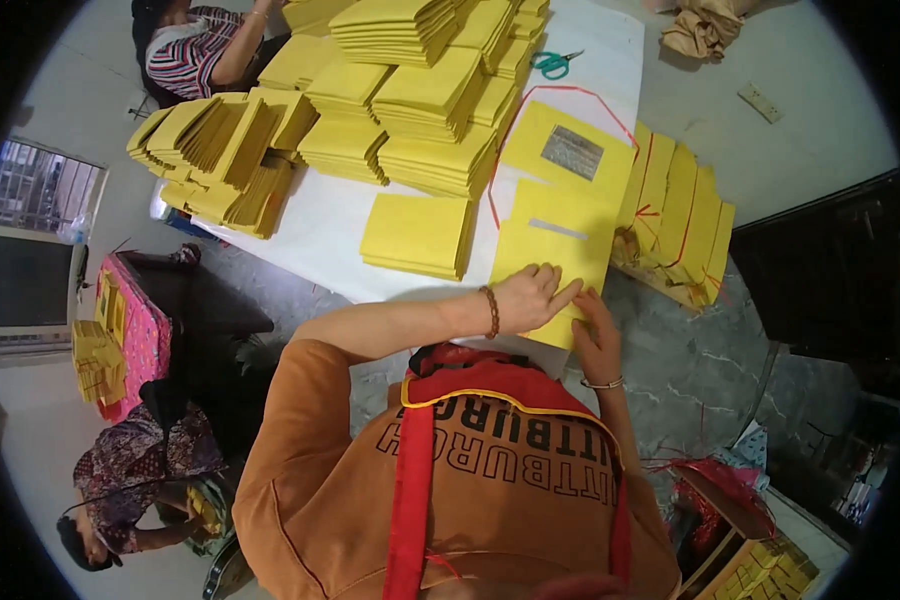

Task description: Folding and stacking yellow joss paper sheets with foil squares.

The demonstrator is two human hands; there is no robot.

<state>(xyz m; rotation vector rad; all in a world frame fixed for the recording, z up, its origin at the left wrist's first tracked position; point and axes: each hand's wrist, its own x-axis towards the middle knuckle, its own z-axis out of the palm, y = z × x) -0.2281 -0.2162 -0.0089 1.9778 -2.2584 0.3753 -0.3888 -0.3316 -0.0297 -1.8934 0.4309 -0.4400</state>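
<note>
Far left, a pink box (pixel 135 330) holds yellow paper beside a seated person in a patterned top (pixel 145 465). On the white bench (pixel 320 225), fanned bundles of yellow paper (pixel 220 150) lean at the left end; flat yellow stacks (pixel 410 90) fill the middle, and one low stack (pixel 417 235) lies alone near the front edge. Green-handled scissors (pixel 552 63) sit at the far edge. The yellow sheet (pixel 550 262) lies at the front edge, another sheet with a silver square (pixel 571 150) behind it. The left hand (pixel 532 297) presses flat on its near corner, fingers stretched out together. The right hand (pixel 598 335) touches the same corner, fingers curled on the edge. Further right, red-tied yellow bundles (pixel 680 225) overlap.
</note>
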